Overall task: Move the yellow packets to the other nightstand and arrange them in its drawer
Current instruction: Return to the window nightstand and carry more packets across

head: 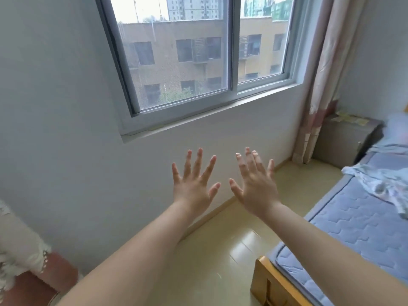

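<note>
White wall (66, 107) behind both splayed hands (194, 184) (257, 188)

Pale yellow packets (351, 119), blurred, seem to lie on the grey nightstand (340, 143); a crumpled cloth (384, 184) lies on the blue mattress (344, 221).

Packets (351, 119) on nightstand (344, 140) (right of curtain (318, 89)).

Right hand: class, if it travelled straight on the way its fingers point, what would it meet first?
Probably the white wall below the window sill; the right hand is spread open, fingers aimed at it, nothing between. Depth is unclear.
</note>
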